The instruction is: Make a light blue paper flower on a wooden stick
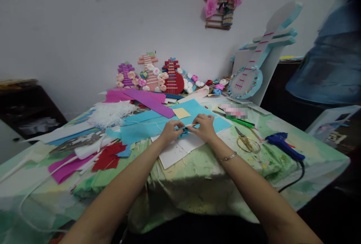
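Pinching a small blue piece [184, 132] w/ fingertips of both L hand [171, 131] & R hand [205, 127], btwn them over the white board [172, 155]; exact finger placement too tiny to tell. Prob. best: light, even pressure, wrists steady, gold scissors [247, 143] clear of R hand.

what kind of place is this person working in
Probably a craft room or home hobby corner: what looks like a blue glue gun and gold-handled scissors lie on the table, with a red lute-shaped model near the wall.
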A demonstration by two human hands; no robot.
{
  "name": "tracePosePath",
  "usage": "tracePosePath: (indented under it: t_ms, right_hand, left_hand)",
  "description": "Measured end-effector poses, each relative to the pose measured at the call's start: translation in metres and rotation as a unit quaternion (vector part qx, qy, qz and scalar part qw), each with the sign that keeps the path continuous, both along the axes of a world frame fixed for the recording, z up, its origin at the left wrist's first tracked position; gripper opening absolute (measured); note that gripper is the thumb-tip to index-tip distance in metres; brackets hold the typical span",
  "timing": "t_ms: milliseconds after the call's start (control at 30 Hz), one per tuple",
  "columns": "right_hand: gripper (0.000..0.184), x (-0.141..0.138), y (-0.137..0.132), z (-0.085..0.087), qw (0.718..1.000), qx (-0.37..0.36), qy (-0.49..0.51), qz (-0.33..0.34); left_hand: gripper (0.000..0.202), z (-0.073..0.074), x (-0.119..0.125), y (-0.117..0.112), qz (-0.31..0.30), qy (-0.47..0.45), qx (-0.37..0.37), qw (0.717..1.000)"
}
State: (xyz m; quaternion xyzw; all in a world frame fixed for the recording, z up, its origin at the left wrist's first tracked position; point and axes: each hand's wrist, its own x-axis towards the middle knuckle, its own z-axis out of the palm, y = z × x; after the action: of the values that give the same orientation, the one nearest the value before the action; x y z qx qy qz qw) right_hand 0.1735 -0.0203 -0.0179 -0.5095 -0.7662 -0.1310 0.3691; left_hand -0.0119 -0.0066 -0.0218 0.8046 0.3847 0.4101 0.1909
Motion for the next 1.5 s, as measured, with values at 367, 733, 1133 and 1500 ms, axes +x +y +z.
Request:
tracePosePath:
  t_ms: [367, 733, 1133, 1500]
  right_hand:
    - [0.036, 0.0015, 0.0022, -0.0007, 1.0, -0.001, -0.014, -0.002]
    - [0.038, 0.0024, 0.0033, -0.0015, 1.0, 0.012, -0.003, 0.002]
    - [0.037, 0.0034, 0.0031, -0.0017, 0.999, 0.004, 0.03, 0.022]
    - [0.039, 0.0041, 0.0029, 0.0009, 0.998, -0.002, 0.053, 0.018]
  left_hand:
    - [0.012, -0.0023, 0.0007, 0.0032, 0.003, 0.009, 0.024, 1.0]
    - [0.011, -0.0036, 0.001, 0.0041, 0.012, 0.015, 0.039, 0.999]
    - [0.006, -0.0019, 0.0015, 0.0024, 0.0, -0.002, 0.066, 0.998]
    - [0.016, -0.0006, 0.0004, -0.0002, 0.01, 0.002, 0.121, 0.993]
